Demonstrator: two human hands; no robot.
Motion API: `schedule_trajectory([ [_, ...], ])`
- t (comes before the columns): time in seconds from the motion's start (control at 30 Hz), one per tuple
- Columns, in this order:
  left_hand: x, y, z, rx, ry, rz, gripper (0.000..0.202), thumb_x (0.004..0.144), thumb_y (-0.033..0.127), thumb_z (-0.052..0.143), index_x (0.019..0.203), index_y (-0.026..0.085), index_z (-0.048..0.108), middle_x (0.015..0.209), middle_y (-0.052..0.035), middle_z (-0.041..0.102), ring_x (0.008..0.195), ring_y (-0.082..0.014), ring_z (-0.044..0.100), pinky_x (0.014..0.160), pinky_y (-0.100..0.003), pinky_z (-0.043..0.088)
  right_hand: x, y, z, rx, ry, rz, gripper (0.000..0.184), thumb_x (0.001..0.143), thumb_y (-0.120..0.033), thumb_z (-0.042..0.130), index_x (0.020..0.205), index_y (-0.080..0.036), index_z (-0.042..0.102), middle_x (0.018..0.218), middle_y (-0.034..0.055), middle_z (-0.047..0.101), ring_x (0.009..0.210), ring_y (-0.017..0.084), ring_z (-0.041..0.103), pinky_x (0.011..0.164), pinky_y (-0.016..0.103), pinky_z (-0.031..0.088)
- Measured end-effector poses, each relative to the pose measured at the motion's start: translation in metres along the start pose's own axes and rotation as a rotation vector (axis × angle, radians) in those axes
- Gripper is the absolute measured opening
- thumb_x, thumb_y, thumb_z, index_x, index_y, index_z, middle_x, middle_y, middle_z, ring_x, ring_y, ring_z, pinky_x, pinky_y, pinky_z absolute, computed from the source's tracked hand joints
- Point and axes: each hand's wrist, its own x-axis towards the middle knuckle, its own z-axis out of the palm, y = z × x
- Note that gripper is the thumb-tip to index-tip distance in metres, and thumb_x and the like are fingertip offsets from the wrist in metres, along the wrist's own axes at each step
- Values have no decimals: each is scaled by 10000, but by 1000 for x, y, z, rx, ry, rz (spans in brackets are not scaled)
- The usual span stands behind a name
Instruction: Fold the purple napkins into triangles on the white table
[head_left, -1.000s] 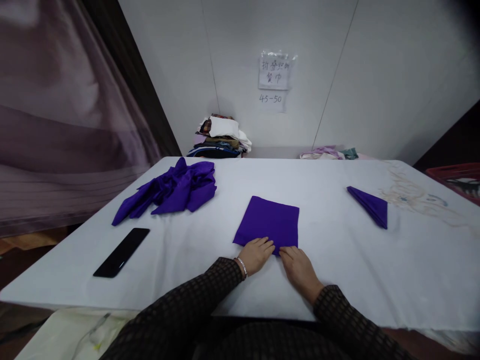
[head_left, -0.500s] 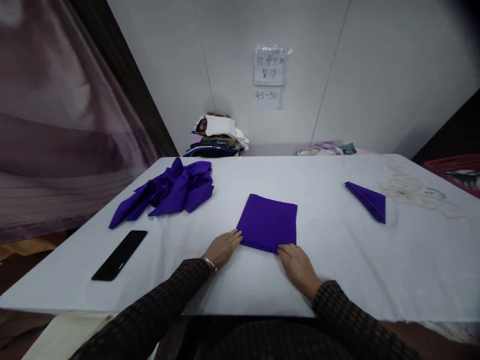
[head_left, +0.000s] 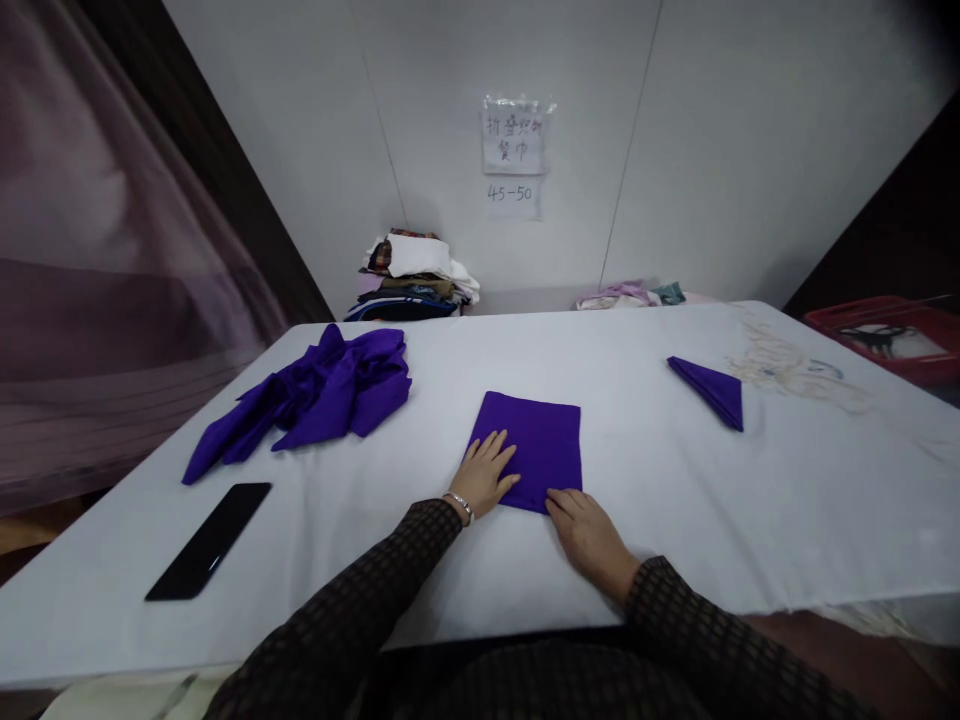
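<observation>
In front of me a purple cloth napkin (head_left: 536, 435), folded into a square, lies flat on the white-covered table. My left hand (head_left: 486, 474) rests on its lower left part, fingers spread and palm down. At the near right corner, my right hand (head_left: 589, 530) has its fingers close together over the edge; the thumb is hidden. Off to the right lies a purple napkin folded into a narrow triangle (head_left: 712, 388). Several loose purple napkins (head_left: 322, 395) form a crumpled heap at the left.
A black phone-like slab (head_left: 208, 540) lies at the front left of the table (head_left: 420, 560). Folded clothes (head_left: 416, 275) are piled behind the far edge, with more cloth (head_left: 622, 295) farther right. A red basket (head_left: 885, 335) stands beyond the right edge. Handwritten paper signs (head_left: 514, 150) hang on the wall.
My left hand has moved from the square napkin's near left corner onto its surface and spread its fingers. My right hand stays at the near right corner. The camera view has shifted slightly.
</observation>
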Motion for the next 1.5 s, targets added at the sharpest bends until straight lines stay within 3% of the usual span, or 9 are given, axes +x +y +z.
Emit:
schedule_trajectory([
  [0.17, -1, -5, 17, 68, -74, 0, 564, 913, 456, 398, 1400, 174, 380, 1503, -114, 293, 1399, -269, 208, 1126, -506, 189, 2, -4, -22, 110, -113, 68, 349, 889, -180, 450, 1197, -115, 601, 1258, 134, 587, 1155, 234, 525, 990, 398, 415],
  [0.33, 0, -6, 17, 102, -83, 8, 569, 917, 457, 372, 1412, 176, 361, 1505, -107, 292, 1400, -269, 204, 1124, -504, 184, 58, 2, -49, 164, -139, 65, 448, 931, -303, 402, 1317, -93, 493, 1419, 140, 428, 1331, 261, 344, 1092, 439, 288],
  [0.5, 0, -4, 15, 93, -93, 1, 580, 914, 446, 366, 1412, 147, 358, 1496, -125, 304, 1400, -275, 205, 1123, -514, 180, 96, 14, -24, 180, -208, 97, 635, 919, -489, 401, 1390, -65, 385, 1490, 179, 284, 1387, 304, 206, 1101, 478, 235],
  [0.63, 2, -9, 13, 36, -114, -28, 611, 883, 426, 434, 1418, 145, 338, 1493, -126, 308, 1401, -263, 205, 1126, -509, 181, 83, 23, 8, 172, -288, 68, 710, 904, -591, 340, 1410, -93, 362, 1497, 169, 272, 1393, 291, 191, 1111, 503, 177],
  [0.73, 13, -14, 7, -22, -217, -68, 616, 856, 439, 476, 1403, 178, 369, 1493, -113, 310, 1394, -265, 231, 1114, -493, 223, 74, 25, 18, 158, -274, 59, 720, 907, -608, 295, 1426, -110, 335, 1506, 149, 261, 1399, 277, 175, 1116, 506, 151],
  [0.83, 35, -16, 0, -31, -261, -104, 595, 861, 505, 440, 1372, 199, 419, 1482, -118, 333, 1373, -287, 281, 1084, -482, 281, 74, 25, 18, 147, -266, 53, 725, 904, -608, 308, 1424, -104, 337, 1505, 151, 264, 1399, 279, 172, 1117, 504, 145],
  [1.03, 84, -20, 3, 73, -132, -173, 661, 888, 577, 317, 1387, 150, 386, 1516, -136, 248, 1404, -288, 188, 1123, -483, 178, 76, 25, 16, 145, -255, 48, 750, 892, -633, 303, 1428, -110, 335, 1489, 158, 297, 1390, 289, 197, 1112, 510, 164],
  [1.27, 102, -45, 19, 78, -94, -312, 776, 879, 637, 228, 1437, 100, 279, 1528, -146, 208, 1418, -271, 132, 1137, -470, 133, 74, 24, 15, 160, -250, 48, 774, 882, -659, 278, 1426, -112, 341, 1493, 152, 292, 1390, 295, 195, 1116, 515, 151],
  [1.5, 122, -60, 18, 96, -106, -381, 761, 875, 644, 179, 1453, 157, 263, 1544, -89, 175, 1423, -276, 99, 1136, -507, 106, 73, 23, 16, 167, -262, 50, 763, 885, -645, 298, 1428, -111, 335, 1499, 153, 275, 1394, 296, 180, 1119, 517, 147],
])
